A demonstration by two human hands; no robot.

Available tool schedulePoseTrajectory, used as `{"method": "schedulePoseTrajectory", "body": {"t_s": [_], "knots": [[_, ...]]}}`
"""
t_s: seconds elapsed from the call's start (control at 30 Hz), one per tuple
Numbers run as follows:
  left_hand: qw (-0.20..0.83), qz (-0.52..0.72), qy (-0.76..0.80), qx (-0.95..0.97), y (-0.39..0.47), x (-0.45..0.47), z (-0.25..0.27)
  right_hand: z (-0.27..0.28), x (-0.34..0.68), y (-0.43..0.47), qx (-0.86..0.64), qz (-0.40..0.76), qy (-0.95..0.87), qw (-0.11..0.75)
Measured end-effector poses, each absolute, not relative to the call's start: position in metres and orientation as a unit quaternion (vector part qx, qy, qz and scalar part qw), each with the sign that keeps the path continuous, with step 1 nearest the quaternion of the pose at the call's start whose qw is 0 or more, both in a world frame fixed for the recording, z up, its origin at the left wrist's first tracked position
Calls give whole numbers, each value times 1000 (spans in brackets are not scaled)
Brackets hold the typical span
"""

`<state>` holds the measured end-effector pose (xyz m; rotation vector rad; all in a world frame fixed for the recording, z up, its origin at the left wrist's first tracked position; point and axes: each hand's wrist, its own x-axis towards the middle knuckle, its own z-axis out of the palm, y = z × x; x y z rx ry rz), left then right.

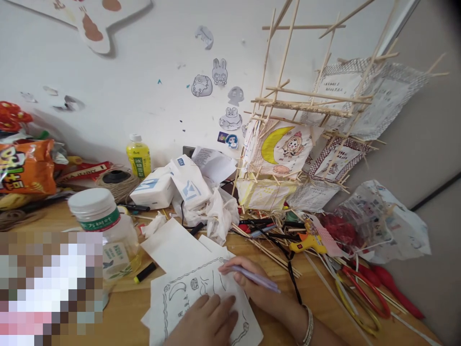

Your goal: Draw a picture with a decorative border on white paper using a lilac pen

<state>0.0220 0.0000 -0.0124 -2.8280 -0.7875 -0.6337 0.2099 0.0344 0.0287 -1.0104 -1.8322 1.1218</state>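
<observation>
The right hand (252,283) pinches a slim lavender pen (254,278) between thumb and fingers, with its tip end near the wavy border of a white paper sheet bearing black line drawings (187,287). The sheet lies beneath both hands on the pale wooden bench (126,305); whether the tip touches it cannot be told. The left hand (209,312) lies palm down, fingers slightly apart, left of the right hand. For clean strokes, that hand should press lightly and keep off wet ink. Loose blank white paper (176,247) beyond it could make the support uneven, so steady pressure matters.
</observation>
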Motion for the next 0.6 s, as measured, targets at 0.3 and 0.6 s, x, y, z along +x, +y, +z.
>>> {"method": "schedulePoseTrajectory", "body": {"t_s": [0.3, 0.6], "knots": [[93, -104, -357, -924, 1, 17, -8, 17, 220, 42, -444, 360, -666, 479], [89, -123, -307, -940, 1, 18, -6, 10, 212, 37, -473, 492, -618, 391]]}}
